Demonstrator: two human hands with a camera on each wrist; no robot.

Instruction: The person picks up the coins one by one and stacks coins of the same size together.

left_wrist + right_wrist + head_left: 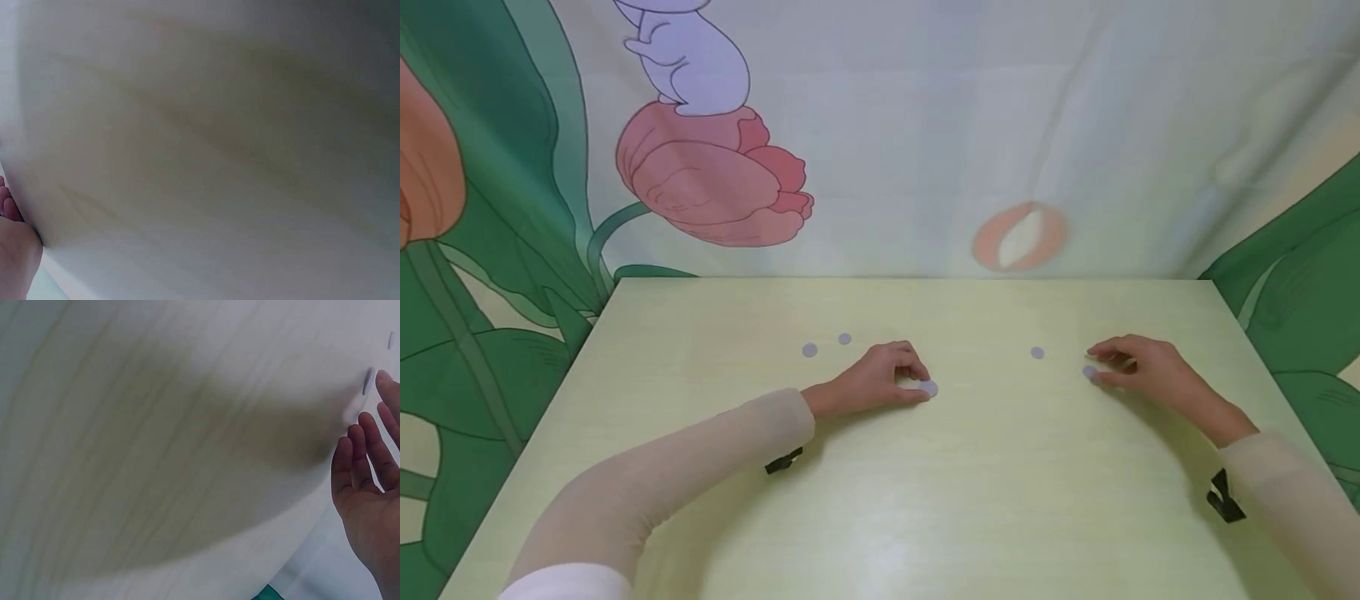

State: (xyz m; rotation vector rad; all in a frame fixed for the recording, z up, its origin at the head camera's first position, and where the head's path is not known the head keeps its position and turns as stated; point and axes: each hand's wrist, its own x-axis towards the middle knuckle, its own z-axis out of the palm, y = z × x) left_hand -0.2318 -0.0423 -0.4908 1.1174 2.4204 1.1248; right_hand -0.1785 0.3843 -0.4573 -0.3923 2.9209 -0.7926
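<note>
Small flat grey discs, coin-like, lie on the table. My left hand (880, 379) pinches one grey disc (929, 389) between thumb and index fingertips, low at the tabletop. Only a bit of that hand (17, 256) shows in the left wrist view, and its disc is out of sight there. On the right, my right hand (1142, 367) has its fingers loosely spread, with the thumb tip at the edge of another disc (1089, 372). The right wrist view shows this disc (368, 381) edge-on beside a fingertip of the right hand (369, 481).
Two more discs, one (809, 350) and another (845, 339), lie behind the left forearm. A further disc (1037, 353) sits left of the right hand. The pale wooden table (925, 492) ends at the back against a printed curtain (895, 150).
</note>
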